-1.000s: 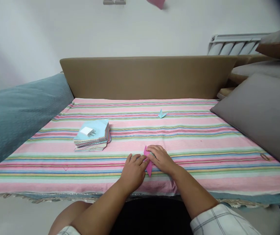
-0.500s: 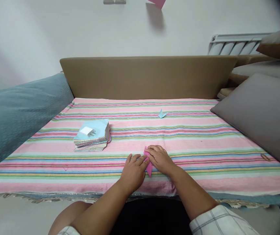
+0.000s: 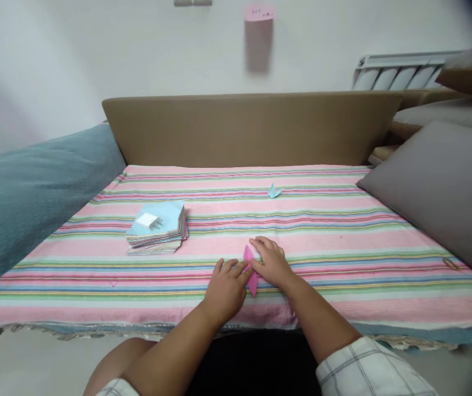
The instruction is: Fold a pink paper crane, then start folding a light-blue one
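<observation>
A narrow folded piece of pink paper, pointed at both ends, lies on the striped cloth near the front. My left hand rests on its left side, fingers apart and fingertips pressing the middle of the paper. From the right, my right hand touches the paper with its thumb, the other fingers lifted a little and bent beyond the upper part. Farther back stands a small light-blue folded paper figure. To the left is a stack of square papers with a white plug adapter on top.
Grey cushions are piled at the right, near a small brown looped object. A teal-covered bolster borders the left, and a brown backrest runs along the back. A pink note hangs on the wall.
My right hand's fingers have lifted off the upper part of the pink paper and shifted slightly up, uncovering its tip. My left hand is nearly unmoved. The wall note has swung to face forward.
</observation>
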The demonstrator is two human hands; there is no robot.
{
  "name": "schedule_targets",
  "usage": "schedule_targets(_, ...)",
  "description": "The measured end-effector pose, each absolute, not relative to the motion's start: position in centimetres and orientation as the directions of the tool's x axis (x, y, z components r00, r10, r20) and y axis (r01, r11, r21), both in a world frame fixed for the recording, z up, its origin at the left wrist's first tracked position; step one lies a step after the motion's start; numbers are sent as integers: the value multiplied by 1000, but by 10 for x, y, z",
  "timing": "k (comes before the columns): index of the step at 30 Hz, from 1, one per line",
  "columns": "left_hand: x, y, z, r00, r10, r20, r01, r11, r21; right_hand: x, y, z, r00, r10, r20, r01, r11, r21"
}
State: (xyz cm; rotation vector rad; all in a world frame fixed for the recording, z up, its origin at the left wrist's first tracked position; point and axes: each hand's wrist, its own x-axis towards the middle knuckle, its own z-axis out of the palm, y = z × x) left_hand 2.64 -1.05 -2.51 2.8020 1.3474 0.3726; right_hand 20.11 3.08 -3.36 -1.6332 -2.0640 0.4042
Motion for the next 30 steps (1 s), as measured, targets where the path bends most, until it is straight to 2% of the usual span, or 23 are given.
schedule_targets(3, 26, -10, -26, 602, 769, 215, 766, -632, 114, 205, 26, -33, -234, 940, 248, 764, 335, -551)
schedule_targets(6, 26, -10, -26, 603, 767, 221, 765, -634, 115, 207, 23, -33, -333, 904, 268, 740, 427, -520)
schedule_targets(13, 25, -10, -27, 602, 768, 221, 765, -633, 115, 200, 30, -40, -258, 942, 217, 831, 331, -448)
schedule_targets(17, 25, -10, -28, 599, 768, 224, 769, -630, 104, 202, 30, -39, -207, 946, 249, 806, 310, -504)
schedule_targets(20, 26, -10, -26, 602, 767, 221, 766, -633, 109, 207, 26, -36, -237, 909, 343, 710, 403, -577)
schedule_targets(23, 27, -10, -24, 603, 767, 219, 764, -634, 117, 210, 21, -34, -356, 848, 393, 626, 529, -574)
schedule_targets(30, 23, -7, -21, 590, 775, 227, 746, -630, 215, 210, 19, -37, -381, 847, 371, 642, 531, -554)
